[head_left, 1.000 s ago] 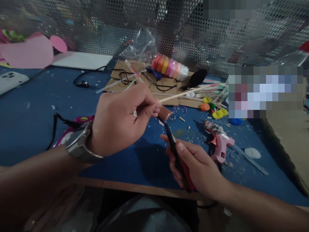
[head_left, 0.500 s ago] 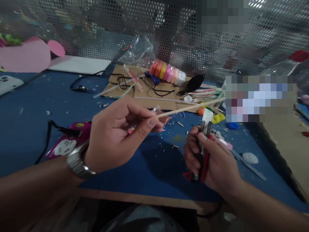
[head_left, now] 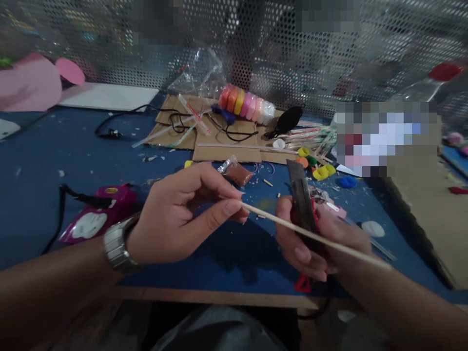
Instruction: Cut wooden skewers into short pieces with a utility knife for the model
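A thin wooden stick [head_left: 281,223] is pinched between the thumb and fingertips of my left hand [head_left: 175,214]. It slopes down to the right, across the view of the knife and my right hand. Wrapped in the fingers of my right hand [head_left: 341,231] is a red and black utility knife [head_left: 300,185], its wide dark blade end pointing up and away. Whether stick and knife touch, I cannot tell. Beyond my left fingertips lies a small clear bag of brown stuff [head_left: 239,174]. Short cut bits of stick [head_left: 268,183] are scattered on the table between the hands.
On the blue table [head_left: 234,273], a magenta glue gun [head_left: 113,204] with a cord sits left. Cardboard pieces [head_left: 226,154] carry straws, a cable and a pack of coloured clay [head_left: 246,104]. Yellow clay [head_left: 324,171] lies right, beside a large cardboard sheet [head_left: 417,195]. Perforated metal stands behind.
The stick has swung from sloping up to the right to sloping down across my right hand. The knife has turned in my right hand, its top now leaning left.
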Demonstrator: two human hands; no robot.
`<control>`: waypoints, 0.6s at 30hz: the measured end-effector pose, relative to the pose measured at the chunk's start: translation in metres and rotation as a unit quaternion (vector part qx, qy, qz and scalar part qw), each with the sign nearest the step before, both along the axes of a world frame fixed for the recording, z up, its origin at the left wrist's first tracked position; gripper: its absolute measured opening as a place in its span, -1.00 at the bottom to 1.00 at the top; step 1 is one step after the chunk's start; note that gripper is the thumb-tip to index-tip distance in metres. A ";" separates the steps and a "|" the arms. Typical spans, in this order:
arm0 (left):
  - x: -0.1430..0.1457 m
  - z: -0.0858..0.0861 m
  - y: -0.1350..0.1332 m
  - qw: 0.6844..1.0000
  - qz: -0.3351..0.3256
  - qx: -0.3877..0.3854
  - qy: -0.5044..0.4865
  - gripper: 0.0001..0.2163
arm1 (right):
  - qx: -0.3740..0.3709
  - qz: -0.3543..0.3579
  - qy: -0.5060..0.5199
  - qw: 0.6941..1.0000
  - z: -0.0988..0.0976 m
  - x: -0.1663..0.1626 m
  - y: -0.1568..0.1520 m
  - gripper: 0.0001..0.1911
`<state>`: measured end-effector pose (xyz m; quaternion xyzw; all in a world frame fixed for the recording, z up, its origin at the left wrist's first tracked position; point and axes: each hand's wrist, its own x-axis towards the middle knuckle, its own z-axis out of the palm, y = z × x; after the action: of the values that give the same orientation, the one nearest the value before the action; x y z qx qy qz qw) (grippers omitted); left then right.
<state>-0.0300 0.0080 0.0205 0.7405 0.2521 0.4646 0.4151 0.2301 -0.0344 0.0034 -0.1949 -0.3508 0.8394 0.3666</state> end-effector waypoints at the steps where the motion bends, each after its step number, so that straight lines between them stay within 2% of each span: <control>1: 0.000 0.000 0.000 1.000 -0.004 -0.003 -0.002 -0.92 | -0.007 0.009 -0.007 1.000 -0.001 -0.001 -0.002 -0.69; 11: 0.003 0.002 0.000 0.998 -0.010 -0.063 -0.012 -0.98 | -0.039 -0.012 -0.017 0.999 -0.010 -0.011 -0.009 -0.66; 18: 0.005 0.003 0.000 0.996 -0.019 -0.076 -0.032 -0.92 | -0.046 -0.024 -0.022 0.998 -0.010 -0.013 -0.011 -0.67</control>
<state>-0.0250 0.0080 0.0239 0.6960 0.2591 0.4600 0.4867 0.2172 -0.0458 -0.0063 -0.2383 -0.3152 0.8412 0.3691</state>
